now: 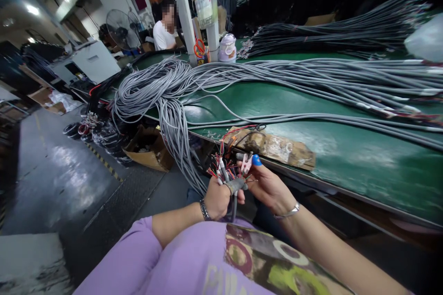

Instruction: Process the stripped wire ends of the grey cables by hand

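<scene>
My left hand (218, 199) is wrapped around a bundle of grey cable ends (236, 185), their thin red, white and dark wires (215, 169) fanning out above the fist. Close beside it, my right hand (268, 186) has its fingers closed, with a blue cover (256, 160) on the thumb tip. A pale pink clip (246, 163), shaped like a clothespin, is pinched at that thumb, right by the wire ends. The right fingertips are partly hidden behind the wires. From the table edge, grey cables (176, 133) hang down to the left of my hands.
Long grey cables (242, 71) lie across the green table (346, 156). A worn wooden block (284, 147) sits at its near edge. Behind are dark cable bundles (328, 32), a lilac jar (227, 48), orange scissors (199, 48) and a post. A cardboard box (148, 150) stands below; a person (165, 32) sits farther back.
</scene>
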The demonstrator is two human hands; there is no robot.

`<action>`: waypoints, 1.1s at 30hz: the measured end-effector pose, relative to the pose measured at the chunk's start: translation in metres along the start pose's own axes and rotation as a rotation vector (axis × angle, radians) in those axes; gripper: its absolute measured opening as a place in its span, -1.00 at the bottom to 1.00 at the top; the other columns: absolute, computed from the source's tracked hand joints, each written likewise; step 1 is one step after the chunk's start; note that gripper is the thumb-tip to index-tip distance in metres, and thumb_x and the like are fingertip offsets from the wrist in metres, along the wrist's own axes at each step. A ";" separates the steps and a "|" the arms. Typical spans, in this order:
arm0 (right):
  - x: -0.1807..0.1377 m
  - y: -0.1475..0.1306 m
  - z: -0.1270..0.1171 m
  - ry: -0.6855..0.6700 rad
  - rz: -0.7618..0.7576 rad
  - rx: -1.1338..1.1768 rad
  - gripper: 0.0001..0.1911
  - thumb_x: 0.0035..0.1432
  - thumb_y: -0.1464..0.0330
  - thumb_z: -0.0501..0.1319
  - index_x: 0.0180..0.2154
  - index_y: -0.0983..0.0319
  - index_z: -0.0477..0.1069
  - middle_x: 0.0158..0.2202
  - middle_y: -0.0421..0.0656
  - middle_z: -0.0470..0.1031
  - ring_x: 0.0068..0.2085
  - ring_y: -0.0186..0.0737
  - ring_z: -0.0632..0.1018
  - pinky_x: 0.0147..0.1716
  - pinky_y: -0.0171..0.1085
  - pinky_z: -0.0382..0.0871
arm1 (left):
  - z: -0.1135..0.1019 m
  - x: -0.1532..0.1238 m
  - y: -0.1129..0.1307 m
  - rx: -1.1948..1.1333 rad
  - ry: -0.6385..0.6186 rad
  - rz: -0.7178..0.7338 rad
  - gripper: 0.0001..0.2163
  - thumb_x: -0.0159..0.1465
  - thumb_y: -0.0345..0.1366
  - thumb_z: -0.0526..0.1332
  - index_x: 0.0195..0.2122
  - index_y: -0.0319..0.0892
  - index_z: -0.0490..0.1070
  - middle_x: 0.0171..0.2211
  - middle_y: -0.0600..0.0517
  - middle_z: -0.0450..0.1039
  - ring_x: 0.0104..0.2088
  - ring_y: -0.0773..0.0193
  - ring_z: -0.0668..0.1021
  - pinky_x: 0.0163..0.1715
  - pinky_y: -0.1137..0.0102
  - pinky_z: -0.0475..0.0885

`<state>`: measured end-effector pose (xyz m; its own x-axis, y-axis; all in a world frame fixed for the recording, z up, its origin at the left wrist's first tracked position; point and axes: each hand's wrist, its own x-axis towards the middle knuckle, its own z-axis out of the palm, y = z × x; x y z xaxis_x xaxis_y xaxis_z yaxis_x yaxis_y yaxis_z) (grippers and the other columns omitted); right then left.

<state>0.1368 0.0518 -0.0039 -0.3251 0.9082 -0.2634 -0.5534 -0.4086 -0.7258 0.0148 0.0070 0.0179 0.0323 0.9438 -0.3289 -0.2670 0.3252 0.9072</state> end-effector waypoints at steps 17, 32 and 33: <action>-0.003 -0.006 -0.003 0.000 0.078 0.153 -0.72 0.09 0.08 0.27 -0.39 0.16 0.53 -0.37 -0.18 0.59 -0.45 -0.33 0.51 -0.43 -0.33 0.43 | -0.007 -0.008 0.001 -0.089 0.081 0.063 -0.65 -0.06 -0.05 0.38 -0.64 -0.28 0.41 -0.76 0.05 0.34 -0.74 0.39 0.36 -0.70 0.46 0.31; 0.011 0.007 -0.012 -0.032 0.041 0.260 -0.73 0.02 0.11 0.35 -0.38 0.18 0.52 -0.42 -0.23 0.60 -0.50 -0.33 0.50 -0.47 -0.32 0.44 | 0.001 0.001 0.000 -0.052 0.103 0.033 -0.62 -0.10 -0.03 0.39 -0.66 -0.29 0.40 -0.76 0.06 0.33 -0.76 0.41 0.35 -0.70 0.45 0.36; 0.011 0.007 -0.011 -0.042 0.045 0.255 -0.71 0.02 0.09 0.33 -0.37 0.17 0.52 -0.42 -0.22 0.60 -0.50 -0.31 0.49 -0.45 -0.30 0.44 | 0.001 0.001 0.000 -0.052 0.102 0.032 -0.62 -0.10 -0.02 0.39 -0.66 -0.28 0.40 -0.76 0.06 0.33 -0.76 0.41 0.34 -0.71 0.45 0.36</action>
<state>0.1378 0.0598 -0.0192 -0.3819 0.8864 -0.2615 -0.7117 -0.4626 -0.5287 0.0160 0.0079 0.0177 -0.0744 0.9420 -0.3273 -0.3163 0.2890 0.9036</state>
